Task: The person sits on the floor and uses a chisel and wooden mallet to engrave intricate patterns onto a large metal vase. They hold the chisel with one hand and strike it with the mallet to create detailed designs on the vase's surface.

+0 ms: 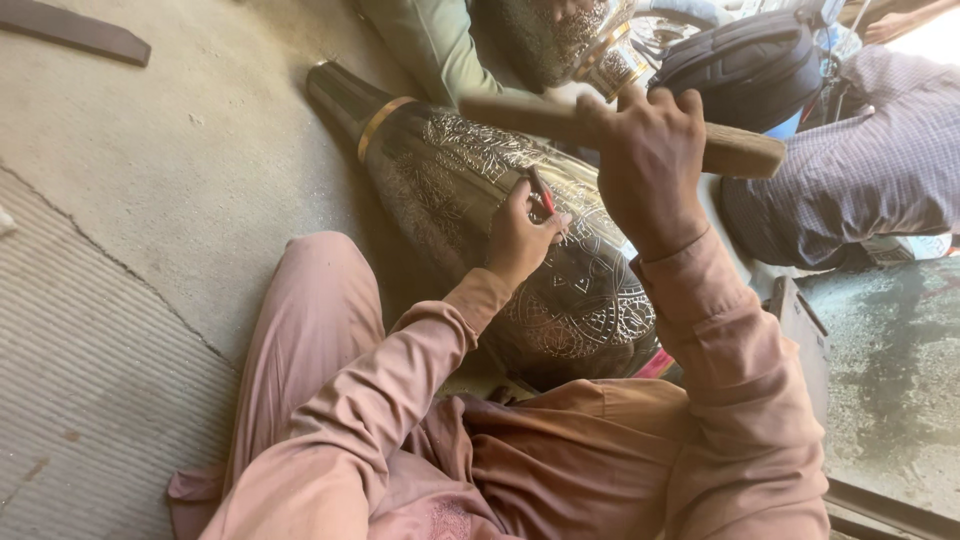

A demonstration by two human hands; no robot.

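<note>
A large dark metal vase with fine engraved patterns and a brass band lies on its side across my lap. My left hand rests on the vase's belly and pinches a thin red-handled chisel with its tip against the engraved surface. My right hand is raised above it, closed around a wooden mallet that lies level over the vase. Both my sleeves are pink.
Another person in a green shirt sits just beyond the vase with a smaller engraved brass piece. A person in a checked shirt sits at the right beside a dark backpack. Concrete floor lies to the left.
</note>
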